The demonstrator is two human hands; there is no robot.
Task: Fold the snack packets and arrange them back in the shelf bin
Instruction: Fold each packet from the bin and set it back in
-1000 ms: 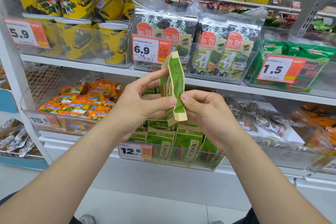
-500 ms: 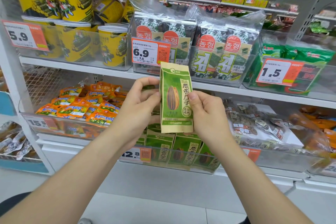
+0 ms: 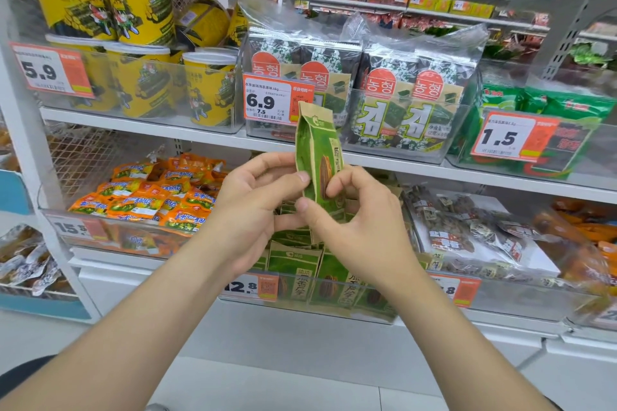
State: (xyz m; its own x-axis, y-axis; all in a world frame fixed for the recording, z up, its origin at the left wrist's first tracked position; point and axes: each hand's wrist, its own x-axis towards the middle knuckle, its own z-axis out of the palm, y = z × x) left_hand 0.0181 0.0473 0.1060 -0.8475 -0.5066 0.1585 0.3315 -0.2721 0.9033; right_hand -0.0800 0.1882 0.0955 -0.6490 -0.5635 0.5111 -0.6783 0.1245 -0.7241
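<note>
Yellow-tub tag reads 5.9; seaweed tag 6.9 and 7.5; green-packet tag 1.5; shelf bin label 12.8

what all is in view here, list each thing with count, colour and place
held packet: one, green and tan, upright in front of the shelves
binned packets: several, green and tan, lower shelf centre
bin: one, clear, around those packets
tubs: several, yellow, upper shelf left
seaweed packs: several, dark green, upper shelf centre
green bags: several, upper shelf right
orange sachets: many, lower shelf left
clear bags: several, dark contents, lower shelf right
price tags: at least six, orange and white, on bin fronts
left hand: pinches held packet
right hand: pinches held packet
</note>
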